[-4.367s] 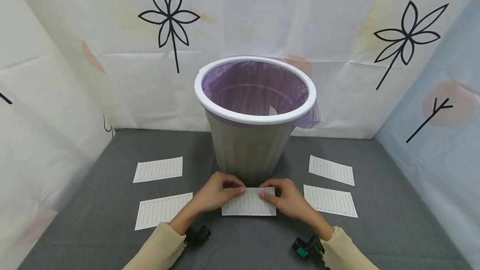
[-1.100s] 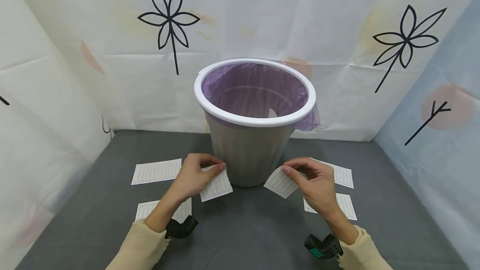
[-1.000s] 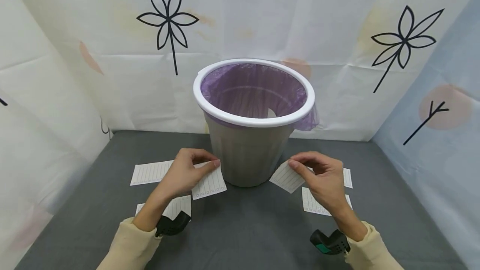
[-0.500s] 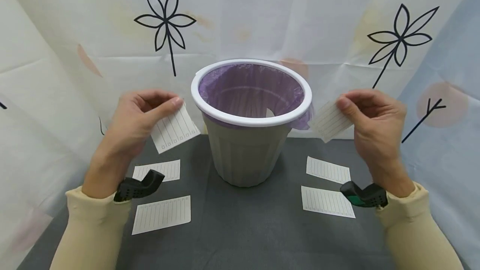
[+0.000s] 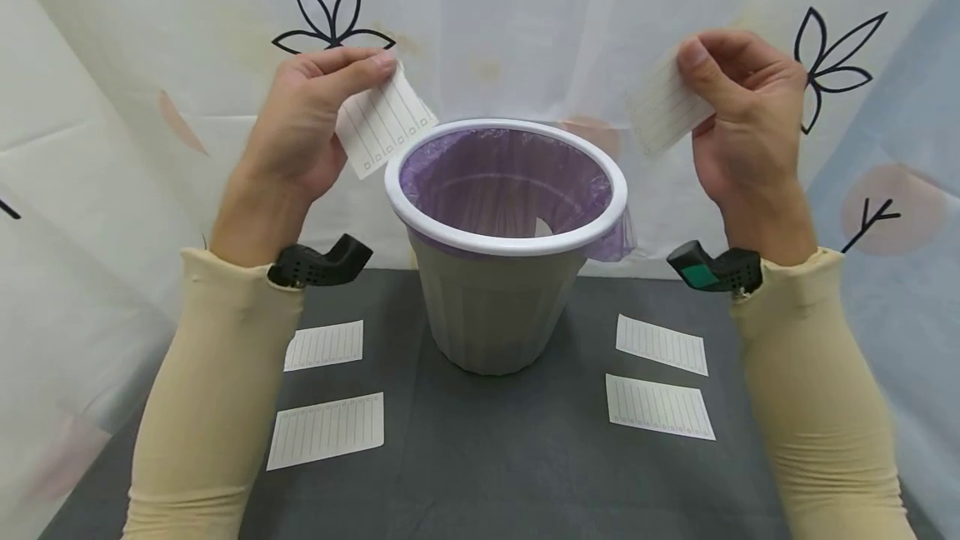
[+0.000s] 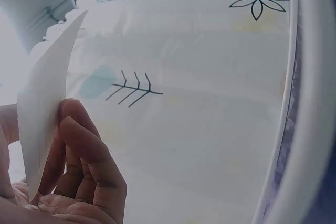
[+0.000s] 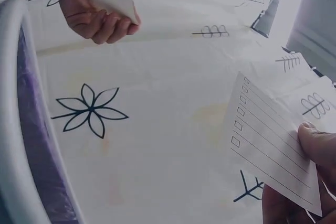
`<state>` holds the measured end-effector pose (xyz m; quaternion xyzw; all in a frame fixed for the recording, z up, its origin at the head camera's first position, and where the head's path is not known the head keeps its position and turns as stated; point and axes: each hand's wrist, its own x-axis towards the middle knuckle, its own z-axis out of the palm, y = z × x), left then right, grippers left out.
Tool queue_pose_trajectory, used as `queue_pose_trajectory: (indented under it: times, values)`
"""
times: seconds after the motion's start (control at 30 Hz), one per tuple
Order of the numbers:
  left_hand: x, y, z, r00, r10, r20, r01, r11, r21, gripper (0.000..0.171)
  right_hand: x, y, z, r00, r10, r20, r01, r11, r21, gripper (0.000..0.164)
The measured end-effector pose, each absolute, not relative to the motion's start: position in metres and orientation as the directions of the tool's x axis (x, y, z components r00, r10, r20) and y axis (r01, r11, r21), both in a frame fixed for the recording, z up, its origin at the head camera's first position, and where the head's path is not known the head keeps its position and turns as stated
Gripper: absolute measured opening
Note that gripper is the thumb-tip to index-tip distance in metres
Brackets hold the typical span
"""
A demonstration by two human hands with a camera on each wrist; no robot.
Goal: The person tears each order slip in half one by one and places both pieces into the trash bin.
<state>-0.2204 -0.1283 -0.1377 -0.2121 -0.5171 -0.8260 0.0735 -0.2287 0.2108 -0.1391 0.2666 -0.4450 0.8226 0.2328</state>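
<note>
High on our left, the left hand [image 5: 300,119] pinches a lined slip [image 5: 384,119]; on our right, the right hand [image 5: 750,115] pinches another slip [image 5: 666,107]. Between them stands the bin [image 5: 495,298]; lower down, two cards [image 5: 326,430] lie on the table [image 5: 480,473] at left, two more cards [image 5: 660,407] at right.
</note>
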Motion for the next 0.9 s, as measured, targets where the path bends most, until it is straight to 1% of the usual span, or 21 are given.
queue_pose_trajectory:
  times: [0.13, 0.3, 0.47, 0.57, 0.73, 0.9]
  values:
    - [-0.233, -0.110, -0.129, -0.910, 0.108, 0.400, 0.314, -0.450, 0.836, 0.004, -0.245, 0.192, -0.131, -0.770, 0.103, 0.630, -0.595, -0.472, -0.650, 0.006]
    - [-0.249, -0.092, -0.123, -0.932, 0.131, 0.337, 0.256, -0.419, 0.871, 0.006, -0.266, 0.170, -0.125, -0.814, 0.095, 0.573, -0.548, -0.453, -0.704, 0.004]
    - [-0.269, -0.079, -0.120, -0.959, 0.146, 0.243, 0.155, -0.448, 0.881, 0.009, -0.283, 0.154, -0.125, -0.856, 0.071, 0.512, -0.494, -0.403, -0.771, 0.003]
    - [-0.278, -0.074, -0.122, -0.966, 0.161, 0.202, 0.108, -0.458, 0.882, 0.009, -0.290, 0.147, -0.129, -0.877, 0.053, 0.477, -0.459, -0.382, -0.802, 0.005]
    - [-0.284, -0.070, -0.126, -0.969, 0.169, 0.181, 0.100, -0.400, 0.911, 0.009, -0.296, 0.141, -0.137, -0.902, -0.009, 0.431, -0.404, -0.328, -0.854, 0.007]
    - [-0.286, -0.070, -0.130, -0.965, 0.194, 0.178, 0.096, -0.367, 0.925, 0.010, -0.299, 0.140, -0.142, -0.905, -0.047, 0.423, -0.395, -0.278, -0.876, 0.007]
